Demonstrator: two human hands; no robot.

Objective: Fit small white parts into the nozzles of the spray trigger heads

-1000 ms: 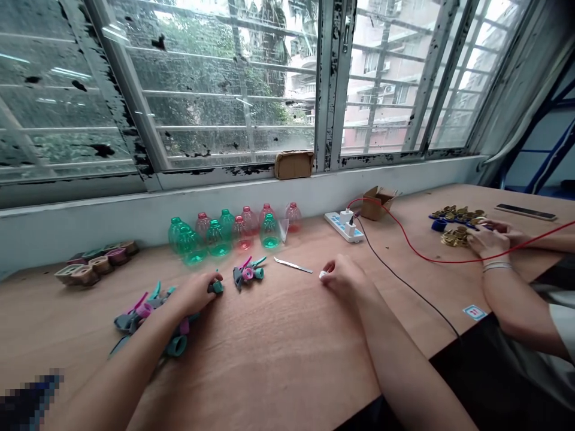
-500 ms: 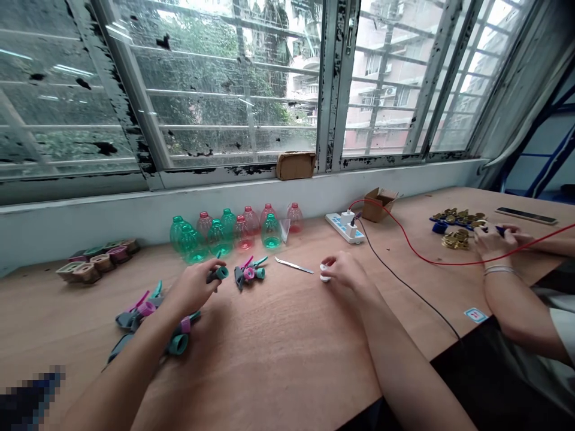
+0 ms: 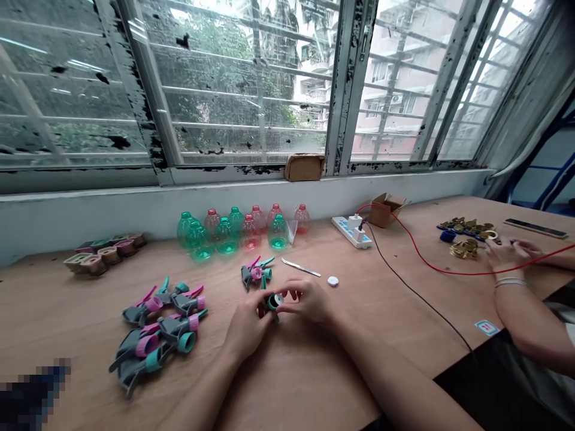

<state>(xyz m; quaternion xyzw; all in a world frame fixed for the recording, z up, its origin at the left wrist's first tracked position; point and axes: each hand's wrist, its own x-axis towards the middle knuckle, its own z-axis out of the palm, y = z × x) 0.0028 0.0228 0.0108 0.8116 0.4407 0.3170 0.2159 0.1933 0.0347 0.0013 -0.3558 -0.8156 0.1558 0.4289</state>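
A: What sits in the grip?

B: A grey spray trigger head with a teal collar (image 3: 272,301), held just above the counter (image 3: 314,371). The left hand (image 3: 247,323) closes its fingers around the grey body, and the right hand (image 3: 308,299) pinches the collar end from the other side. Both grips are narrow and closed on that one piece.

A: And close by?

B: Just beyond the grip lie two more trigger heads (image 3: 255,275), pink and teal collars. A small white cap (image 3: 333,281) rests a little to the right of the right hand, and metal tweezers (image 3: 300,267) lie just behind it.

A: Further out?

B: Left of the left hand, a pile of trigger heads (image 3: 159,323). Behind everything, green and pink plastic bottles (image 3: 242,230) stand in a cluster under the window sill. Far right, another person's hand (image 3: 505,254) touches brass parts (image 3: 465,246), with a red wire (image 3: 449,269) running past a power strip (image 3: 353,230).
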